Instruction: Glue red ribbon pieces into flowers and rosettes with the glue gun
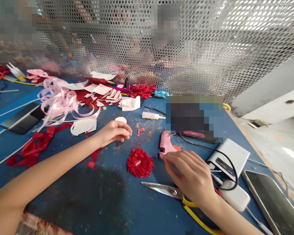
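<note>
My left hand (116,132) hovers just in front of a round white disc (121,119), its fingers curled together; anything between them is hidden. At the lower end of a pink glue gun (166,143), the thumb and fingers of my right hand (191,173) are pinched and cover part of the gun. A ruffled red ribbon flower (140,163) with a small pale centre lies between my hands. Scissors (161,189) with yellow handles rest below it, partly beneath my right forearm. A small white bottle (153,116) lies on its side behind the glue gun.
Pink ribbon (61,98), red ribbon (36,147) and a heap of red and white pieces (100,91) cover the left and back. A power bank (231,156), white adapter (236,195), cables and phone (271,199) crowd the right. A perforated metal screen (137,42) stands behind.
</note>
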